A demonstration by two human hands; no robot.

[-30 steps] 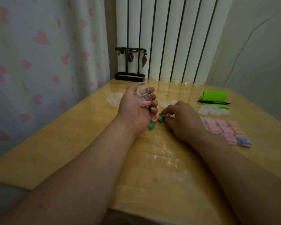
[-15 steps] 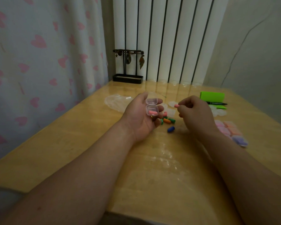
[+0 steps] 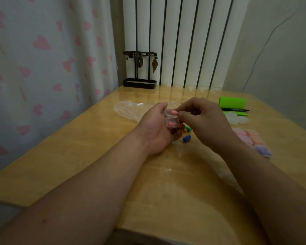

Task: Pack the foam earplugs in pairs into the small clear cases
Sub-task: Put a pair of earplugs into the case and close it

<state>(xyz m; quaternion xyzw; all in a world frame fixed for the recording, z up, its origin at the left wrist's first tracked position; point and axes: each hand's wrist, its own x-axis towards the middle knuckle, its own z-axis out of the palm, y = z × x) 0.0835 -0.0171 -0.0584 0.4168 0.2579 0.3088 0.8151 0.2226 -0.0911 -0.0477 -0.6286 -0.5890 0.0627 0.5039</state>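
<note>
Wooden worktop (image 3: 99, 156) carries everything. Filled cases (image 3: 251, 138) sit in rows at our right, near the edge. Our left hand (image 3: 155, 129) cradles the open clear case (image 3: 172, 121), fingers curled around it, one pink earplug (image 3: 171, 123) inside. Our right hand (image 3: 205, 124) pinches a second pink earplug (image 3: 174, 112) just above the case. Blue earplug (image 3: 187, 138) lies loose on the worktop between our hands.

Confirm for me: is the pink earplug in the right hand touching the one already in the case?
Apart. The head view shows the held pink earplug pinched by the right hand up at the open lid, clear of the earplug in the case.
</note>
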